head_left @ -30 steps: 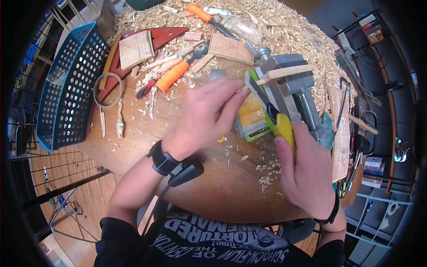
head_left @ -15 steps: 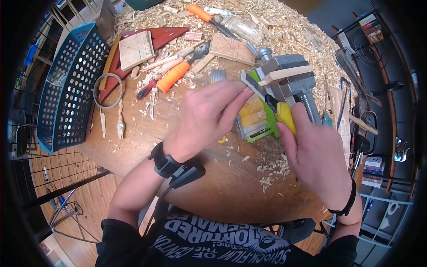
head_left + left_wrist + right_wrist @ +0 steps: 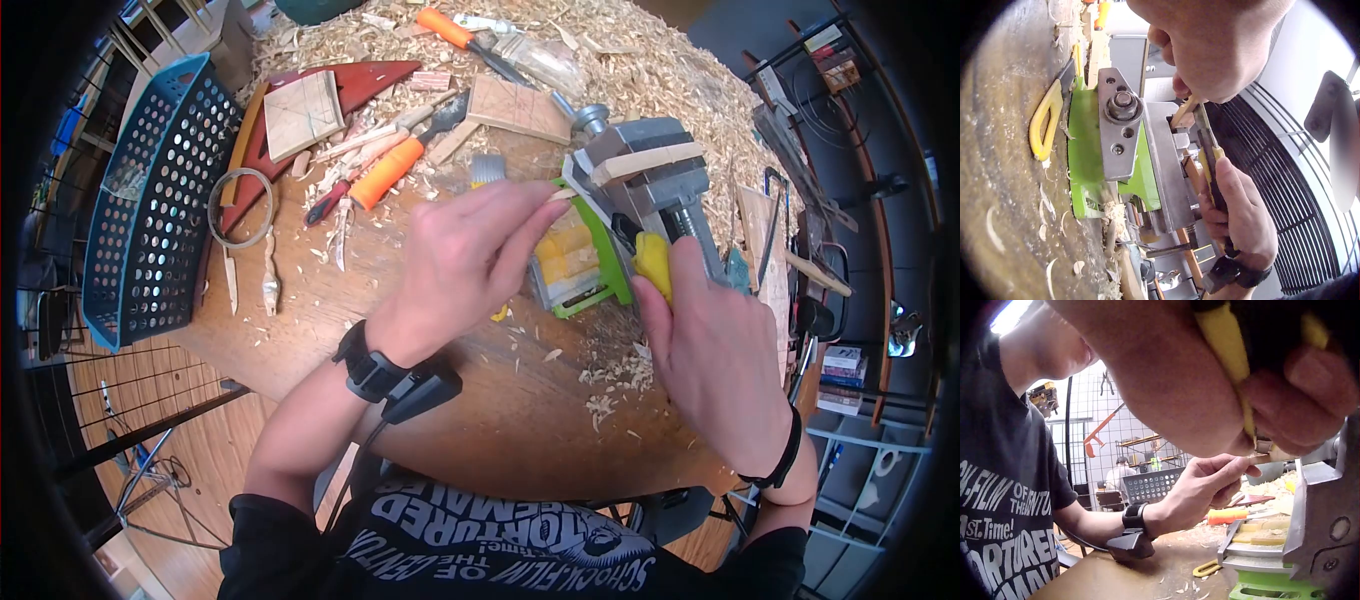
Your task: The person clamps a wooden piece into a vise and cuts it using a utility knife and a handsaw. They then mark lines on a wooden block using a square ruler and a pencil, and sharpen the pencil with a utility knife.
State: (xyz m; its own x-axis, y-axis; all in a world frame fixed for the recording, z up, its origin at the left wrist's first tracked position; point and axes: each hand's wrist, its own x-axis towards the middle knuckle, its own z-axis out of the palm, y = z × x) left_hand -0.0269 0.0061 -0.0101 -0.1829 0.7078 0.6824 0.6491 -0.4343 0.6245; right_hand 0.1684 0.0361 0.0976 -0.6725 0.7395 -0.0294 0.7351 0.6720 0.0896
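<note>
yellow-handled cutter knife [image 3: 652,265] in the right hand [image 3: 725,365], and from where i'm standing that hand is properly closed round it, fingers curled over the handle. black collar just ahead of the grip, blade angled away from the person.

the left hand [image 3: 470,250] has thumb and fingers pinching one end of a pale wooden stick [image 3: 655,161]. so the stick starts right at that pinch and runs out past the fingertips, over the top of the grey metal vise [image 3: 640,135]. the blade is right beside the stick, just past the left fingertips. can't tell if the stick actually touches the vise, or if the blade's edge is in the wood right now.

under and just beyond the left fingertips there's a bright green frame [image 3: 600,240], low down by the vise. farther out from that same hand, an orange-handled chisel [image 3: 395,170] and a flat square-cornered board [image 3: 520,108], with loads of wood shavings [image 3: 700,90] behind. well off to the left of that grip, a blue perforated basket [image 3: 150,200] stands tilted.
</note>
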